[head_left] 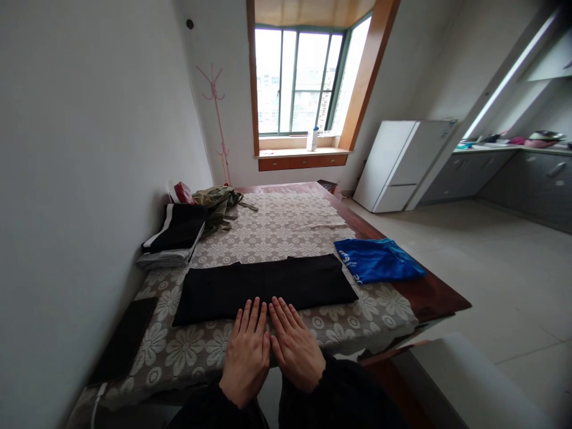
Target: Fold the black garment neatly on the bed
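Black folded cloth (263, 287) lies flat across the near part of the bench (440, 298), on a flower-patterned lace cover (277, 229). Two hands rest side by side, palms down: the left hand (247, 351) and the right hand (295, 345), fingers straight and only slightly spread, tips on the cloth's near edge. One blue garment (378, 260) lies just right of it. One stack of folded clothes (174, 238) sits by the wall, one dark phone (125, 339) at left.

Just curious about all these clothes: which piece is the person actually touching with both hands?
The long black garment spread flat at the table's near edge; both hands' fingers rest on it. The blue garment and folded pile lie untouched.
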`<state>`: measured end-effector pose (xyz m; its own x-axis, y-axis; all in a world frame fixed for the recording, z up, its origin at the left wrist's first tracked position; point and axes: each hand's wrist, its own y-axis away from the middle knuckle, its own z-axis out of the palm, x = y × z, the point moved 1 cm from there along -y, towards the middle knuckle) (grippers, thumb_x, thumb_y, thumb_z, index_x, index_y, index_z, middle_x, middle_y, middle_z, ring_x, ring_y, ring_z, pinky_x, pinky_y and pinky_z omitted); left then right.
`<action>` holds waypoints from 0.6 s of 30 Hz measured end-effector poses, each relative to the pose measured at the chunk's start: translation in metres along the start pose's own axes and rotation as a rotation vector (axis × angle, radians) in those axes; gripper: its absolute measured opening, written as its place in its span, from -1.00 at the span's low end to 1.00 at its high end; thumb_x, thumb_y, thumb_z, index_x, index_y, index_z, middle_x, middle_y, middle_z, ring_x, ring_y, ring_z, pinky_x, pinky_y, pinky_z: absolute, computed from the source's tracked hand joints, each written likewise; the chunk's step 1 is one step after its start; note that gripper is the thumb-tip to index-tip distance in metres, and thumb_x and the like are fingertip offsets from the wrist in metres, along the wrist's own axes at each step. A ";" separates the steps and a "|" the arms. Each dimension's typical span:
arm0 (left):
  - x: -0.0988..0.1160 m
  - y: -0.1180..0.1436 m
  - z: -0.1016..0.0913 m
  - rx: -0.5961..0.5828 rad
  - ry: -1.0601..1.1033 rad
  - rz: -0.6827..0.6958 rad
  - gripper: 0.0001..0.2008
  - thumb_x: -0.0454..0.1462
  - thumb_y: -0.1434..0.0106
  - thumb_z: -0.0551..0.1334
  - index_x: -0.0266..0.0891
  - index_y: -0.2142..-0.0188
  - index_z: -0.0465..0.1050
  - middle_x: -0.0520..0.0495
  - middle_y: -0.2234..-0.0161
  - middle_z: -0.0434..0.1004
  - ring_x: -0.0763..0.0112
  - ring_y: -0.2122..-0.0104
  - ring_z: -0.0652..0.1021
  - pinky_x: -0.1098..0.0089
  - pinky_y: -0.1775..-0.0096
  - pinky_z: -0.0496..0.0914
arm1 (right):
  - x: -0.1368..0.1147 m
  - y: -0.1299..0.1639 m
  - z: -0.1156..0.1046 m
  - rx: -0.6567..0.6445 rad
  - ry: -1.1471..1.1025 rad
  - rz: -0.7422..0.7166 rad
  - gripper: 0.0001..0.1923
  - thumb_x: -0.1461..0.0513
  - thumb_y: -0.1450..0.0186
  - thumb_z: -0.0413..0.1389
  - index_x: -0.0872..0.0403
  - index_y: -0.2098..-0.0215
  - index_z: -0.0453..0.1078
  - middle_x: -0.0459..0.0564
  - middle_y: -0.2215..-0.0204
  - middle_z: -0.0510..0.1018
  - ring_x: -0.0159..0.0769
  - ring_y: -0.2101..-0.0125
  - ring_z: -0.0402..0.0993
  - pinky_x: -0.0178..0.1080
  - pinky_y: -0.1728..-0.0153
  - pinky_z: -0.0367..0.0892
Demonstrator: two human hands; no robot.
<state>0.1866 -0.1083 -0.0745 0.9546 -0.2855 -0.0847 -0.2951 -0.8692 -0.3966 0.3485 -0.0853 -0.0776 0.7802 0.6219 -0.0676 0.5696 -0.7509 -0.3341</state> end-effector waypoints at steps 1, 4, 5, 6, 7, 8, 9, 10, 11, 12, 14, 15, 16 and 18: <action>0.001 0.001 -0.001 0.005 -0.005 0.003 -0.35 -0.31 -0.39 0.03 -0.28 -0.45 0.03 -0.16 -0.46 0.11 0.12 -0.44 0.11 0.06 -0.36 0.13 | -0.001 0.002 -0.001 0.012 0.003 0.001 -0.25 0.20 -0.47 -0.07 0.15 -0.53 -0.27 0.07 -0.49 -0.09 -0.14 -0.47 -0.12 -0.06 -0.42 0.03; 0.003 0.003 -0.002 0.017 -0.015 0.003 -0.35 -0.31 -0.38 0.03 -0.29 -0.45 0.06 -0.17 -0.45 0.12 0.11 -0.44 0.11 0.06 -0.36 0.13 | -0.004 0.004 -0.002 0.028 0.008 0.007 -0.25 0.21 -0.47 -0.07 0.15 -0.53 -0.27 0.06 -0.49 -0.09 -0.15 -0.46 -0.11 -0.07 -0.41 0.05; 0.003 0.003 -0.002 0.020 -0.013 0.002 -0.35 -0.31 -0.38 0.03 -0.29 -0.45 0.06 -0.17 -0.45 0.12 0.11 -0.44 0.11 0.06 -0.36 0.12 | -0.005 0.004 -0.002 0.028 0.009 0.009 -0.25 0.21 -0.47 -0.07 0.15 -0.53 -0.26 0.05 -0.49 -0.09 -0.16 -0.46 -0.11 -0.07 -0.41 0.04; 0.004 0.003 -0.002 0.024 -0.009 -0.001 -0.35 -0.32 -0.38 0.03 -0.28 -0.45 0.05 -0.16 -0.45 0.12 0.12 -0.44 0.10 0.06 -0.37 0.11 | -0.005 0.004 -0.002 0.029 0.010 0.012 -0.25 0.21 -0.47 -0.07 0.15 -0.53 -0.25 0.05 -0.49 -0.09 -0.16 -0.47 -0.12 -0.08 -0.41 0.04; 0.004 0.002 -0.001 0.026 -0.003 -0.004 -0.34 -0.32 -0.38 0.03 -0.27 -0.45 0.04 -0.16 -0.45 0.12 0.12 -0.44 0.10 0.05 -0.37 0.10 | -0.006 0.003 -0.002 0.029 0.011 0.014 -0.26 0.21 -0.47 -0.07 0.15 -0.53 -0.24 0.05 -0.49 -0.08 -0.16 -0.47 -0.12 -0.08 -0.42 0.03; 0.004 0.002 -0.001 0.028 0.004 -0.007 -0.33 -0.33 -0.38 0.03 -0.26 -0.46 0.02 -0.15 -0.46 0.11 0.13 -0.45 0.09 0.04 -0.38 0.09 | -0.006 0.003 -0.003 0.031 0.012 0.015 -0.26 0.22 -0.47 -0.07 0.15 -0.53 -0.23 0.04 -0.49 -0.07 -0.17 -0.47 -0.12 -0.08 -0.42 0.03; 0.004 0.002 -0.001 0.029 0.009 -0.009 -0.32 -0.33 -0.37 0.03 -0.25 -0.47 0.00 -0.15 -0.46 0.11 0.13 -0.45 0.09 0.04 -0.38 0.08 | -0.006 0.003 -0.003 0.032 0.012 0.016 -0.26 0.22 -0.47 -0.07 0.15 -0.53 -0.23 0.04 -0.49 -0.06 -0.17 -0.46 -0.11 -0.08 -0.42 0.02; 0.004 0.002 -0.001 0.030 0.014 -0.011 -0.32 -0.33 -0.37 0.03 -0.24 -0.47 -0.02 -0.14 -0.46 0.11 0.13 -0.45 0.09 0.04 -0.39 0.08 | -0.006 0.003 -0.003 0.034 0.012 0.017 -0.26 0.22 -0.46 -0.06 0.15 -0.53 -0.22 0.03 -0.49 -0.05 -0.17 -0.46 -0.11 -0.08 -0.42 0.02; 0.004 0.002 -0.001 0.030 0.017 -0.011 -0.31 -0.33 -0.37 0.02 -0.23 -0.47 -0.03 -0.14 -0.46 0.10 0.13 -0.45 0.10 0.03 -0.39 0.08 | -0.006 0.003 -0.004 0.035 0.011 0.017 -0.26 0.22 -0.46 -0.06 0.15 -0.52 -0.21 0.03 -0.48 -0.04 -0.18 -0.46 -0.11 -0.08 -0.42 0.02; 0.004 0.003 -0.001 0.029 0.019 -0.012 -0.31 -0.33 -0.38 0.02 -0.23 -0.47 -0.03 -0.14 -0.46 0.10 0.13 -0.44 0.10 0.03 -0.39 0.08 | -0.006 0.003 -0.004 0.036 0.010 0.016 -0.26 0.22 -0.46 -0.06 0.15 -0.52 -0.21 0.03 -0.48 -0.03 -0.18 -0.46 -0.11 -0.08 -0.42 0.02; 0.004 0.003 0.000 0.029 0.023 -0.011 -0.31 -0.33 -0.38 0.02 -0.22 -0.48 -0.04 -0.14 -0.46 0.10 0.14 -0.44 0.11 0.03 -0.38 0.09 | -0.006 0.003 -0.004 0.039 0.005 0.014 -0.26 0.23 -0.46 -0.05 0.15 -0.52 -0.21 0.04 -0.48 -0.03 -0.18 -0.46 -0.10 -0.08 -0.42 0.04; 0.003 0.003 0.000 0.030 0.025 -0.010 -0.31 -0.33 -0.38 0.01 -0.22 -0.48 -0.05 -0.14 -0.46 0.10 0.14 -0.44 0.11 0.03 -0.38 0.10 | -0.005 0.003 -0.004 0.041 0.002 0.012 -0.25 0.23 -0.45 -0.04 0.15 -0.52 -0.21 0.04 -0.48 -0.03 -0.17 -0.46 -0.09 -0.08 -0.41 0.04; 0.003 0.003 -0.001 0.031 0.026 -0.008 -0.31 -0.32 -0.38 0.01 -0.23 -0.48 -0.05 -0.14 -0.46 0.10 0.14 -0.44 0.11 0.03 -0.38 0.10 | -0.005 0.003 -0.004 0.044 -0.001 0.011 -0.25 0.23 -0.45 -0.04 0.15 -0.52 -0.21 0.04 -0.48 -0.02 -0.17 -0.46 -0.08 -0.08 -0.41 0.05; 0.002 0.003 -0.001 0.033 0.026 -0.003 -0.32 -0.32 -0.39 0.01 -0.24 -0.47 -0.04 -0.14 -0.46 0.10 0.14 -0.44 0.10 0.04 -0.37 0.12 | -0.005 0.004 -0.004 0.051 -0.005 0.009 -0.24 0.23 -0.45 -0.04 0.14 -0.53 -0.22 0.05 -0.48 -0.02 -0.16 -0.46 -0.07 -0.07 -0.41 0.06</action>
<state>0.1879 -0.1120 -0.0749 0.9540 -0.2938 -0.0595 -0.2905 -0.8566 -0.4264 0.3475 -0.0923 -0.0746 0.7838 0.6164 -0.0759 0.5484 -0.7443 -0.3811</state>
